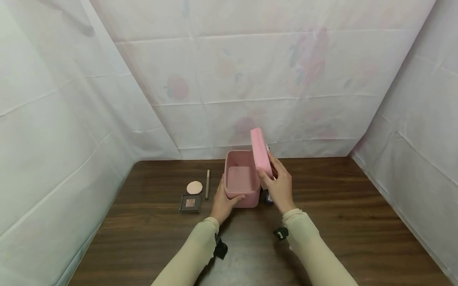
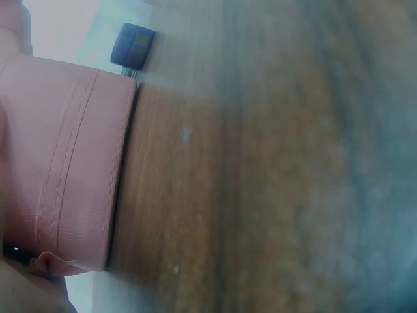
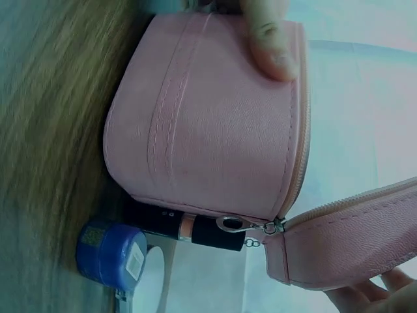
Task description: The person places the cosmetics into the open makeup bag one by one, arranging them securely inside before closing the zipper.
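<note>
A pink zippered cosmetic case (image 1: 247, 200) stands on the table with its lid (image 1: 261, 153) raised on the right side. Bare pink lining shows inside it in the head view. My left hand (image 1: 223, 202) grips the case body from the left, the thumb lying across the front near the rim. With the fingers on its outer side and the thumb at its near edge, my right hand (image 1: 280, 182) holds the lid tilted up. In the right wrist view the zipper pull (image 3: 232, 224) hangs at the corner between body and lid.
Left of the case lie a round beige puff (image 1: 195, 187), a dark compact palette (image 1: 190, 203) and a slim brown pencil-like stick (image 1: 208, 184). Close by its right side are a blue round-capped item (image 3: 111, 254) and a black cosmetic tube (image 3: 189, 226). White cloth (image 1: 229, 79) encloses the table.
</note>
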Available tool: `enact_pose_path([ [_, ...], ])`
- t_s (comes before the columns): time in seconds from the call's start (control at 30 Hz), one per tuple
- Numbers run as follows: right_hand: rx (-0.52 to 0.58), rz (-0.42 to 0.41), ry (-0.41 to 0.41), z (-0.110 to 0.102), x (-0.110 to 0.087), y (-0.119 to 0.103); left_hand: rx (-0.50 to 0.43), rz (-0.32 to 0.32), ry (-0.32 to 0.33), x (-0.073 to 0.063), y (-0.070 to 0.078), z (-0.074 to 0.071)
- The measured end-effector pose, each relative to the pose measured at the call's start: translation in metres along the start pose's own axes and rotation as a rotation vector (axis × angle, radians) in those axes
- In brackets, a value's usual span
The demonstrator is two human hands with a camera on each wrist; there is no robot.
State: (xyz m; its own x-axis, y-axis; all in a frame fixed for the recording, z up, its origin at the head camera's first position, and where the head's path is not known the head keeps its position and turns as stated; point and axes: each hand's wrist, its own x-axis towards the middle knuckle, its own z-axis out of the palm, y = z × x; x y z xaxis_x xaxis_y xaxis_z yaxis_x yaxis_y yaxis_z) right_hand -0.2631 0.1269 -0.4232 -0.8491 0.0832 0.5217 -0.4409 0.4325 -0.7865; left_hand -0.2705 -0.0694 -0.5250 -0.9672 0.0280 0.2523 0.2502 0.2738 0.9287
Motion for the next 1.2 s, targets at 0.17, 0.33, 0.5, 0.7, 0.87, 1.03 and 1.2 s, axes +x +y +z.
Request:
enact_pose_path([
  [0.17,0.049,0.096,-0.033,-0.008,-0.003,0.002,-0.012,-0.004,-0.003,0.000,0.000,0.000],
  [0.33,0.108,0.173,-0.067,-0.018,-0.005,-0.003,-0.019,0.002,-0.003,0.000,-0.001,0.000],
  [0.5,0.137,0.206,-0.083,-0.029,-0.008,-0.021,0.004,-0.015,0.008,0.000,-0.003,0.000],
  [0.7,0.194,0.225,-0.052,-0.030,-0.005,0.006,0.002,-0.015,0.009,0.000,-0.003,0.001],
  [0.87,0.246,0.220,-0.037,-0.031,-0.004,0.017,-0.001,-0.015,0.014,-0.001,0.000,0.001],
  [1.03,0.311,0.254,-0.019,-0.033,-0.005,0.018,0.007,-0.028,0.013,-0.002,0.003,0.001],
  [1.2,0.303,0.302,-0.026,-0.040,-0.006,0.004,0.013,-0.039,0.006,-0.002,0.004,0.001],
])
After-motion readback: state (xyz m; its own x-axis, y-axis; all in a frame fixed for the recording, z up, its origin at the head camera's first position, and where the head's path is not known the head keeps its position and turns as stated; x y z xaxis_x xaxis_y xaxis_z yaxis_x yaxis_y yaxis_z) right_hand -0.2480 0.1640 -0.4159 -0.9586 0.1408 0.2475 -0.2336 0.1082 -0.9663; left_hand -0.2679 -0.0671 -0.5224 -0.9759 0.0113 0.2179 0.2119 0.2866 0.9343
